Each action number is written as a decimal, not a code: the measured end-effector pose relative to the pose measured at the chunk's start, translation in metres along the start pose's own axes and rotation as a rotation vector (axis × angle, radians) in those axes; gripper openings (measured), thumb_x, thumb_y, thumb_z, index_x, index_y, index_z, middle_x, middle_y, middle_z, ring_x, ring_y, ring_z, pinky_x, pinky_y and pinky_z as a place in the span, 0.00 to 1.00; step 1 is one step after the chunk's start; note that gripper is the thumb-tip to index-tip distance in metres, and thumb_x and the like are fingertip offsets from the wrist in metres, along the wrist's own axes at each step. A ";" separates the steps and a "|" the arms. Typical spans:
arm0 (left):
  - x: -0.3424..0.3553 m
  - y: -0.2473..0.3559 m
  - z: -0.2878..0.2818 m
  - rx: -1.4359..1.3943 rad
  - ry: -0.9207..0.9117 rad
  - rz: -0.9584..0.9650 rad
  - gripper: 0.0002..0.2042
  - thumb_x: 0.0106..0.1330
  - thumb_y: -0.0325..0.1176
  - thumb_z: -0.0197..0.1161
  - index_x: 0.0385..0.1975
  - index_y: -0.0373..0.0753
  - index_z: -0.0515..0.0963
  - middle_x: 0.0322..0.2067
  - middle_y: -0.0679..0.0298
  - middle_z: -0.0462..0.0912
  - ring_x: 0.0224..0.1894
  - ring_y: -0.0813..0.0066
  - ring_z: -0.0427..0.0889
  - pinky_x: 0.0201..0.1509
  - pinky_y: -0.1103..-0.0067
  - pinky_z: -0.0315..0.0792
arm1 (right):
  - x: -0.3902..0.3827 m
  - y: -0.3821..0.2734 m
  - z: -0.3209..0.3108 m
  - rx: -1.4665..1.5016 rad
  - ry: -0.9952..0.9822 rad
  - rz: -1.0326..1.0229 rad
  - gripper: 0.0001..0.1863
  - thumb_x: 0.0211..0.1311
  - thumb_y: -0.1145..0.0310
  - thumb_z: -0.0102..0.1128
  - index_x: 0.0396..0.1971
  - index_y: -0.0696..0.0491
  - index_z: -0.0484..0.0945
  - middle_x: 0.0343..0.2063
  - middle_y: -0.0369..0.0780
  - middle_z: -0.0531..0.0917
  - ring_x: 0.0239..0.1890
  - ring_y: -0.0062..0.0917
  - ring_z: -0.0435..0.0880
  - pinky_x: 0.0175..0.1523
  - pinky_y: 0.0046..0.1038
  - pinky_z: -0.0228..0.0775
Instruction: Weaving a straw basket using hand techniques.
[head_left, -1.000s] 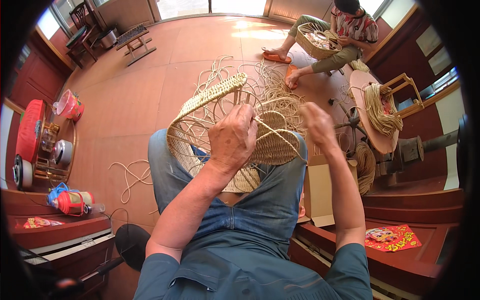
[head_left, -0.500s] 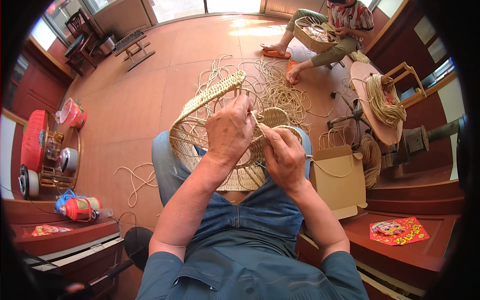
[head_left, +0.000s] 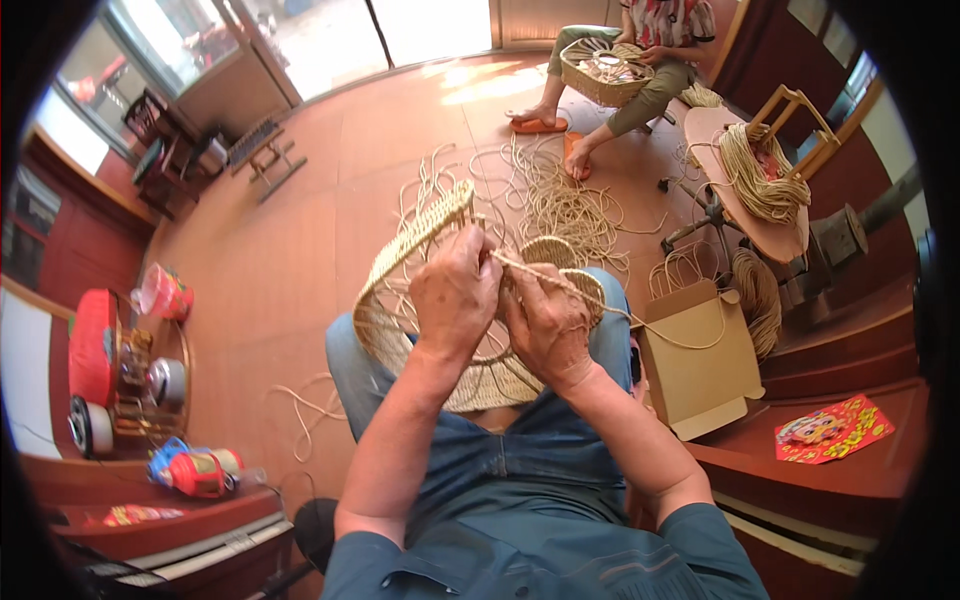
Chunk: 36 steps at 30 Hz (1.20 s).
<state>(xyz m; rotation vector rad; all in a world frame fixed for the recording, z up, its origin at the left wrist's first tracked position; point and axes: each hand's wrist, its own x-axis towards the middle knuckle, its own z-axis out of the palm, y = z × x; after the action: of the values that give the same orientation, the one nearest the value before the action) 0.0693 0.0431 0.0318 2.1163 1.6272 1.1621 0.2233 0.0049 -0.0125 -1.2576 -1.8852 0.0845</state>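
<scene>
The woven basket (head_left: pixel 440 300), half finished and pale straw in colour, rests tilted on the person's lap just above the picture's centre, its open rim rising toward 11 o'clock. At 9 o'clock, well apart from it, a low wooden shelf (head_left: pixel 150 400) carries a red round box (head_left: pixel 92 345) and a metal pot (head_left: pixel 165 380), with a red and blue bundle (head_left: pixel 195 470) lying toward 8 o'clock. The left hand (head_left: pixel 455 295) lies over the basket's rim, fingers curled down and clenched on the weave. Just beside it and touching it, the right hand (head_left: pixel 548 325) pinches a straw strand (head_left: pixel 600 300) that runs off taut toward 3 o'clock; its fingertips are hidden behind the left hand, so the exact grip may be tighter or looser than it looks. Loose straw cord (head_left: pixel 560 200) is strewn on the floor (head_left: pixel 300 250) at 12 o'clock. An open cardboard box (head_left: pixel 700 370) sits at 3 o'clock, near the right knee. At 1 o'clock another person (head_left: pixel 640 60) sits with a second basket (head_left: pixel 600 72) on the lap, and a chair (head_left: pixel 760 190) at 2 o'clock bears a bundle of straw.
</scene>
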 end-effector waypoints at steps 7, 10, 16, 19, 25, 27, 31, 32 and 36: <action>0.009 -0.009 -0.001 0.184 0.120 0.265 0.04 0.74 0.31 0.69 0.44 0.45 0.85 0.39 0.62 0.84 0.39 0.59 0.89 0.40 0.66 0.82 | 0.005 -0.008 0.012 0.004 -0.010 0.061 0.23 0.71 0.67 0.67 0.64 0.56 0.83 0.39 0.46 0.86 0.40 0.43 0.89 0.45 0.43 0.81; 0.010 -0.012 0.004 0.233 0.135 0.318 0.08 0.70 0.29 0.69 0.46 0.45 0.84 0.41 0.62 0.83 0.39 0.61 0.89 0.39 0.66 0.82 | 0.010 -0.008 0.014 0.072 0.019 0.084 0.19 0.73 0.66 0.65 0.60 0.54 0.85 0.37 0.46 0.88 0.39 0.44 0.90 0.44 0.44 0.82; -0.001 -0.009 0.013 0.434 0.135 0.284 0.09 0.71 0.28 0.68 0.48 0.44 0.82 0.44 0.58 0.86 0.37 0.55 0.91 0.35 0.64 0.83 | 0.018 -0.008 0.010 0.140 -0.022 0.105 0.12 0.74 0.67 0.63 0.52 0.52 0.86 0.34 0.47 0.90 0.37 0.47 0.90 0.43 0.45 0.82; 0.001 -0.011 0.014 0.291 0.023 0.187 0.07 0.76 0.29 0.64 0.50 0.43 0.81 0.42 0.56 0.87 0.36 0.53 0.91 0.34 0.63 0.83 | 0.019 -0.009 0.012 0.159 -0.003 0.106 0.11 0.74 0.67 0.63 0.51 0.52 0.86 0.34 0.47 0.89 0.38 0.47 0.90 0.42 0.45 0.82; 0.001 -0.022 0.008 0.185 -0.015 0.249 0.11 0.77 0.27 0.60 0.56 0.43 0.77 0.44 0.55 0.85 0.39 0.49 0.91 0.37 0.61 0.84 | 0.015 -0.008 0.016 0.117 0.046 0.079 0.12 0.72 0.68 0.65 0.51 0.53 0.86 0.32 0.47 0.88 0.35 0.46 0.90 0.41 0.45 0.81; -0.002 -0.025 0.005 0.123 -0.041 0.259 0.14 0.76 0.26 0.61 0.59 0.44 0.77 0.47 0.55 0.85 0.40 0.50 0.90 0.40 0.62 0.84 | 0.016 -0.009 0.017 0.109 0.045 0.075 0.13 0.71 0.68 0.66 0.52 0.53 0.86 0.31 0.46 0.87 0.34 0.45 0.89 0.40 0.44 0.81; -0.010 -0.028 -0.001 0.020 0.047 0.335 0.19 0.75 0.24 0.65 0.64 0.44 0.77 0.46 0.56 0.85 0.40 0.51 0.89 0.41 0.62 0.83 | 0.014 -0.014 0.013 0.123 0.045 0.093 0.16 0.68 0.70 0.68 0.54 0.53 0.87 0.39 0.45 0.88 0.39 0.45 0.90 0.43 0.42 0.83; -0.013 -0.029 -0.002 0.016 0.044 0.333 0.19 0.75 0.24 0.65 0.64 0.44 0.77 0.46 0.56 0.85 0.40 0.51 0.89 0.41 0.62 0.83 | 0.013 -0.015 0.012 0.076 0.083 0.070 0.17 0.67 0.70 0.69 0.54 0.52 0.87 0.41 0.44 0.88 0.41 0.43 0.90 0.45 0.41 0.82; -0.022 -0.035 -0.011 0.055 0.208 0.237 0.15 0.74 0.22 0.64 0.58 0.42 0.80 0.43 0.54 0.85 0.41 0.50 0.89 0.43 0.61 0.82 | 0.015 -0.022 0.017 -0.058 0.177 -0.136 0.22 0.64 0.70 0.71 0.59 0.48 0.87 0.48 0.38 0.86 0.51 0.37 0.86 0.57 0.39 0.76</action>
<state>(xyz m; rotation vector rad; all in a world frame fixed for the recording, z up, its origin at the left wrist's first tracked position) 0.0352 0.0327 0.0078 2.3414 1.5362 1.4699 0.1937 0.0115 -0.0037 -1.1333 -1.8242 -0.1500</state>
